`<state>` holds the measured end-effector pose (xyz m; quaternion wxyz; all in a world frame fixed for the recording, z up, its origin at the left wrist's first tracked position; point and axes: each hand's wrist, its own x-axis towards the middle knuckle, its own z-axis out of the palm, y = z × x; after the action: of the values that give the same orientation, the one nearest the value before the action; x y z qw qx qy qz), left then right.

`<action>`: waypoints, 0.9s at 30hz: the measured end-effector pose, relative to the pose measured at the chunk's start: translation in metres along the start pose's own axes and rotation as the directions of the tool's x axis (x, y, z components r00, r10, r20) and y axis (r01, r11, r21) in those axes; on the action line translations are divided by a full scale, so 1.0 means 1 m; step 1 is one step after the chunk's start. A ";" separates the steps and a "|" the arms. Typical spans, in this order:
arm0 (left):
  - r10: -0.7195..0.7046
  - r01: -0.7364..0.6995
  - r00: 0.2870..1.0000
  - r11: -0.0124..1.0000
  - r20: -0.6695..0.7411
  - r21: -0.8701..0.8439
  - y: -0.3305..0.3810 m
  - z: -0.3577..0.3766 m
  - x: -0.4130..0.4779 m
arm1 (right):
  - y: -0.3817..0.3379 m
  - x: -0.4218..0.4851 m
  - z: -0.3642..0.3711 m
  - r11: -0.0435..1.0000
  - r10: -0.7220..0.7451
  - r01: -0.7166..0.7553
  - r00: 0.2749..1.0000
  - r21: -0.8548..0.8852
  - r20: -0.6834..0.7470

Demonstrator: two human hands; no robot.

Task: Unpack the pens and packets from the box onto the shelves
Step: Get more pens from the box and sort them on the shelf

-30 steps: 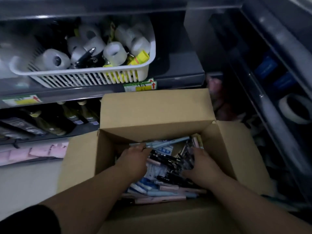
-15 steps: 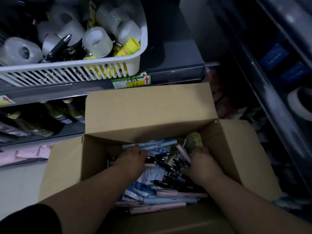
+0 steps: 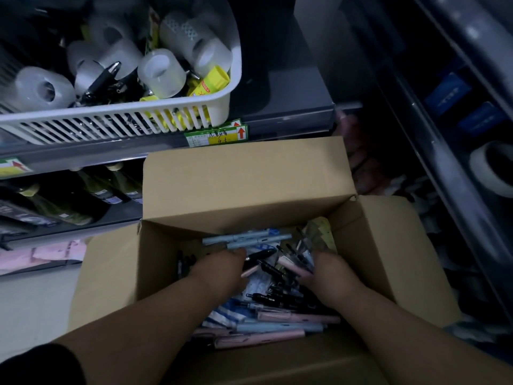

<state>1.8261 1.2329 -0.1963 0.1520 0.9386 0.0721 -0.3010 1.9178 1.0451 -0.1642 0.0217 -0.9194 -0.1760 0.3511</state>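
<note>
Both hands are on the move. The left hand (image 3: 222, 270) has pushed deeper across the box (image 3: 244, 179), and the right hand (image 3: 330, 273) has slid over towards the yellowish packet (image 3: 322, 232) in the far corner. The pens have been stirred too: one black pen (image 3: 259, 255) now slants at the left fingertips, and a pink pen (image 3: 288, 263) has turned up by the right fingers.

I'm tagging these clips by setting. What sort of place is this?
Probably a shop's stationery aisle: arrowed price labels on the shelf edge, a white basket of tape rolls, and a cardboard box full of pens.
</note>
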 end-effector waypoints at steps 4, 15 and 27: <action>-0.015 0.016 1.000 1.000 -0.022 0.013 -0.001 -0.005 -0.003 | -0.001 -0.003 -0.003 0.994 -0.027 0.030 0.999 0.104 -0.028; 0.047 -0.066 0.986 0.991 -0.158 -0.118 0.002 -0.027 -0.029 | -0.007 -0.036 -0.032 0.823 -0.010 0.078 0.992 0.563 -0.122; 0.065 -0.184 0.947 0.912 -0.315 -0.367 0.063 -0.097 -0.073 | 0.017 -0.143 -0.087 -0.147 0.158 0.250 0.961 0.957 -0.227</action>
<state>1.8340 1.2019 -0.0627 0.3433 0.9261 0.0921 -0.1262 1.8805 0.9873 -0.0104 0.7459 -0.6119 0.1228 0.2328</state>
